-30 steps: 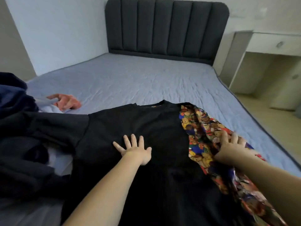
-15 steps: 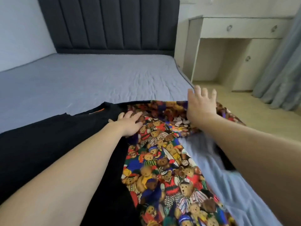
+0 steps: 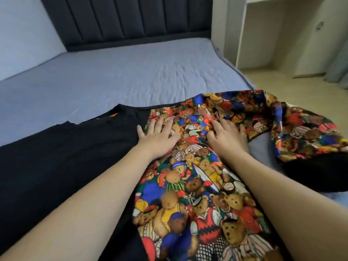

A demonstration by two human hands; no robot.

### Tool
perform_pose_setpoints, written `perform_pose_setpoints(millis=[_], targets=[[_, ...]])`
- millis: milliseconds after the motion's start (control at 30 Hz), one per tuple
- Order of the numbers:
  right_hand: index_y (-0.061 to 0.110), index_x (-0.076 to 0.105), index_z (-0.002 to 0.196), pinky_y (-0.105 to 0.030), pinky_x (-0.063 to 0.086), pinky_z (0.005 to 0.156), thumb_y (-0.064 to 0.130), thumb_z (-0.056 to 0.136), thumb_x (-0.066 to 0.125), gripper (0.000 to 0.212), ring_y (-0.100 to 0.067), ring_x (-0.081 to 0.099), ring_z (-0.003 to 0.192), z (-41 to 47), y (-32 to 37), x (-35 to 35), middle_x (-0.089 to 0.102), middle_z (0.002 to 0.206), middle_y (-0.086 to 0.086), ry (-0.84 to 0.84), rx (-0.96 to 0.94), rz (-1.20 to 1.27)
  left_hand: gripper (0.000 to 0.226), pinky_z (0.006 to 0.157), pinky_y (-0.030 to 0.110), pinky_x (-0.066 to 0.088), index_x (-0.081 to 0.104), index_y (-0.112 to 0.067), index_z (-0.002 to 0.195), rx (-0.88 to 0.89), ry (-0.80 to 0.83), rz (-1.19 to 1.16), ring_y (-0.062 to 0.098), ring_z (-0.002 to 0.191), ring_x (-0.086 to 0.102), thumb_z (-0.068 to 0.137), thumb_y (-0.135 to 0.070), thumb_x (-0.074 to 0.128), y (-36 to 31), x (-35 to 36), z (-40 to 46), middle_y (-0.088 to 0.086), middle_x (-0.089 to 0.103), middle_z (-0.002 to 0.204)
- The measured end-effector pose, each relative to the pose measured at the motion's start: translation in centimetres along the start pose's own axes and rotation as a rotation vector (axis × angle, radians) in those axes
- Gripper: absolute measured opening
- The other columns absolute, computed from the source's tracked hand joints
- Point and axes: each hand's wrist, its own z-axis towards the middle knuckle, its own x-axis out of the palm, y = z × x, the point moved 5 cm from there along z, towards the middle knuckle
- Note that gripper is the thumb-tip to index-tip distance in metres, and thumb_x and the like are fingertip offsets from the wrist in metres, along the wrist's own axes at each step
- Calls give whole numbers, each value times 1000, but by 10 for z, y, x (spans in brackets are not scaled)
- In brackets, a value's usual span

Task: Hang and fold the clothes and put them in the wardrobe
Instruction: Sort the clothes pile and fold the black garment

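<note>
Both hands had shifted closer together since the earlier frame: my left hand (image 3: 159, 135) pressed flat, fingers spread, and my right hand (image 3: 225, 135) pinched the bear-print fabric (image 3: 190, 185) of the black shirt (image 3: 62, 157) at centre frame on the bed (image 3: 131, 76). Folding had barely begun; no wardrobe showed.

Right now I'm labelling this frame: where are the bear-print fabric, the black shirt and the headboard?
bear-print fabric (image 3: 190, 187), head view, middle of the flat printed panel.
black shirt (image 3: 66, 159), head view, chest area.
headboard (image 3: 128, 19), head view, centre padded panel.
</note>
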Motion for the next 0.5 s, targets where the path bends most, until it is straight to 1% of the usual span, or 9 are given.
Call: perform_pose_setpoints(millis=[67, 133, 200, 267, 333, 400, 433, 500], targets=[[29, 23, 152, -47, -3, 118, 42, 97, 22, 57, -17, 12, 147, -9, 1, -6, 19, 160, 2, 13, -9, 2, 83, 111, 60, -19, -14, -42, 151, 63, 5, 4, 16, 148, -22, 77, -79, -4, -8, 12, -51, -9, -20, 162], [29, 16, 153, -46, -5, 118, 46, 99, 18, 57, -18, 7, 148, -23, -1, -9, 12, 162, 3, 77, -18, -22, 85, 111, 56, -22, -15, -44, 150, 109, 5, -20, 13, 146, -26, 73, -82, -7, -15, 18, -103, -11, -22, 161], [29, 9, 154, -46, -8, 118, 53, 99, 15, 60, -18, -2, 149, -42, -4, -7, 3, 163, 3, 213, 14, 5, 90, 110, 55, -25, -16, -44, 150, 131, 43, -10, 11, 144, -29, 71, -87, -5, -17, 21, -150, -12, -24, 160], [30, 6, 154, -47, -9, 117, 64, 96, 16, 68, -18, -9, 148, -62, -2, -13, -5, 163, 3, 361, 112, 148, 97, 109, 58, -26, -18, -43, 149, 132, 114, 31, 12, 143, -33, 67, -93, -5, -16, 23, -192, -11, -27, 159], [33, 5, 154, -51, 1, 118, 73, 90, 24, 77, -27, -3, 149, -82, 11, -25, -2, 163, -2, 409, 152, 258, 98, 110, 61, -23, -18, -43, 149, 136, 166, 65, 13, 144, -32, 67, -94, -1, -14, 20, -228, -10, -26, 160], [40, 2, 152, -54, 13, 117, 77, 85, 34, 83, -33, 10, 147, -108, 30, -38, 4, 162, -3, 420, 90, 230, 95, 110, 63, -21, -17, -46, 149, 145, 220, 78, 16, 145, -29, 70, -94, 6, -9, 14, -260, -8, -23, 161], [41, 1, 152, -53, 19, 116, 79, 81, 39, 89, -33, 16, 146, -122, 36, -45, 9, 162, -3, 443, 59, 204, 93, 109, 63, -21, -17, -46, 149, 148, 247, 78, 17, 146, -27, 72, -93, 7, -5, 10, -277, -8, -21, 162], [32, 6, 153, -46, 34, 110, 80, 74, 51, 103, -35, 34, 137, -150, 36, -59, 30, 154, -9, 438, 43, 164, 86, 109, 65, -20, -14, -46, 149, 141, 231, 70, 18, 148, -22, 78, -88, 7, 5, 0, -314, -9, -17, 162]])
